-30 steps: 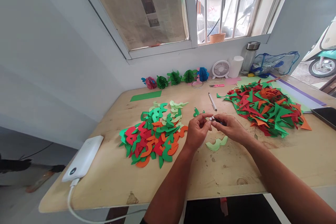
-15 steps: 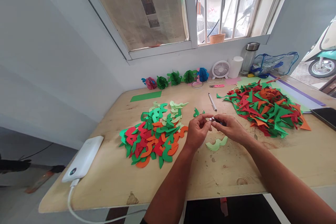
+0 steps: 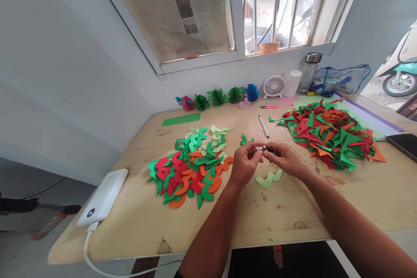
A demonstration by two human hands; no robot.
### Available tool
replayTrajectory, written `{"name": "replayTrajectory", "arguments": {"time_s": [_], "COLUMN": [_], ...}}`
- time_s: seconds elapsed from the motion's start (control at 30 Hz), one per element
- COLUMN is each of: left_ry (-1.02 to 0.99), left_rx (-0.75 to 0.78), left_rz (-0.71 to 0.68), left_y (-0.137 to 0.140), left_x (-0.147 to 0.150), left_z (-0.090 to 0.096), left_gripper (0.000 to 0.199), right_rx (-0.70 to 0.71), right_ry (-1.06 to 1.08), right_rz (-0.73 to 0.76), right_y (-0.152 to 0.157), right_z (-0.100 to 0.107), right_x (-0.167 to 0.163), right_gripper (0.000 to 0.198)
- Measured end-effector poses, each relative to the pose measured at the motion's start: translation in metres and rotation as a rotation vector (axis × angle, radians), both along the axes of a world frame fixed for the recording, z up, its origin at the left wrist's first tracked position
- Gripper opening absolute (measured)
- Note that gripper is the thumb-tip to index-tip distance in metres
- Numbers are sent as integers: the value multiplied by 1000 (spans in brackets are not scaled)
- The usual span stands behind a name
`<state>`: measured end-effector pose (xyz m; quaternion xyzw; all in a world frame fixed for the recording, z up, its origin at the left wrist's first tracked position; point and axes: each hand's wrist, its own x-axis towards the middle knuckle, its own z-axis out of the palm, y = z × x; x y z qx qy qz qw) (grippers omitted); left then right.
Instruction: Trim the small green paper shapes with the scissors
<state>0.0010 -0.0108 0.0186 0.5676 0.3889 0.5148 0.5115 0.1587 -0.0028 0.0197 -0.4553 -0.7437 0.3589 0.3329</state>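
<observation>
My left hand [image 3: 247,160] and my right hand [image 3: 282,157] meet above the wooden table [image 3: 289,208], fingertips nearly touching. Both are closed in a pinch. A small dark object [image 3: 273,152] shows between the fingers of the right hand, its kind unclear. Something tiny and whitish sits at the left fingertips, too small to name. Just below the hands lies a wavy pale green paper cutout [image 3: 269,178]. Behind the left hand is a small dark green paper piece [image 3: 243,139]. A heap of curved paper cutouts [image 3: 192,167] in green, red and orange spreads to the left.
Paper scraps [image 3: 339,134] form a pile at right, near a phone [image 3: 404,145]. A pen [image 3: 263,126] lies beyond my hands. Paper ornaments [image 3: 216,97], a small fan [image 3: 274,86] and a bottle [image 3: 309,71] line the wall. A cabled power bank [image 3: 104,196] occupies the left edge.
</observation>
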Motion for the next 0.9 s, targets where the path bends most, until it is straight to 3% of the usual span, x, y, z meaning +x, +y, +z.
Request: {"name": "replayTrajectory", "arguments": {"time_s": [0.9], "left_ry": [19], "left_rx": [11], "left_rz": [-7], "left_y": [1], "left_x": [-1], "left_z": [-3], "left_gripper": [23], "right_rx": [-9], "right_ry": [-24], "right_rz": [-11], "right_y": [0], "right_z": [1], "right_x": [0], "right_gripper": [33]}}
